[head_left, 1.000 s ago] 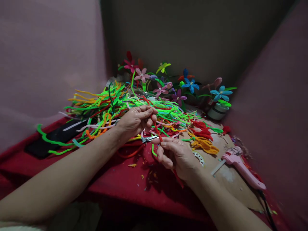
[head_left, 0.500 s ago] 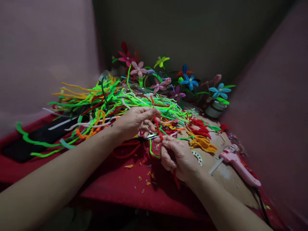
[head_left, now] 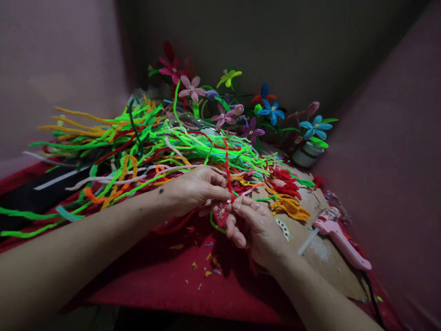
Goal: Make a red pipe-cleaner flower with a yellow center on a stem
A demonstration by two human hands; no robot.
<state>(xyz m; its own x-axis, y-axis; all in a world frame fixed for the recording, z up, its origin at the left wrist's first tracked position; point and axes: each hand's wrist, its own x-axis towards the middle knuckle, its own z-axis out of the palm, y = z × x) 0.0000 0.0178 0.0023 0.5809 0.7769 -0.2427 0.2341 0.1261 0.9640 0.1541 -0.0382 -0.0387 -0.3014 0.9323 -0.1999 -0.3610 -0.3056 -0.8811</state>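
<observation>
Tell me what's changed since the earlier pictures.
The left hand has moved down the red fuzzy stem toward the right hand, so the two now nearly meet and more of the stem stands above the left. The scissor blades seen earlier near the hands no longer show. Neither hand has let go of the stem; the pink glue gun stays put.

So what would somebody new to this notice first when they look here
Probably the heap of fuzzy strands, mostly bright green, sprawling across the middle and left. In front of it, the left hand and right hand pinch a red strand. Colourful flowers rise behind, and a pink glue gun lies at right.
</observation>
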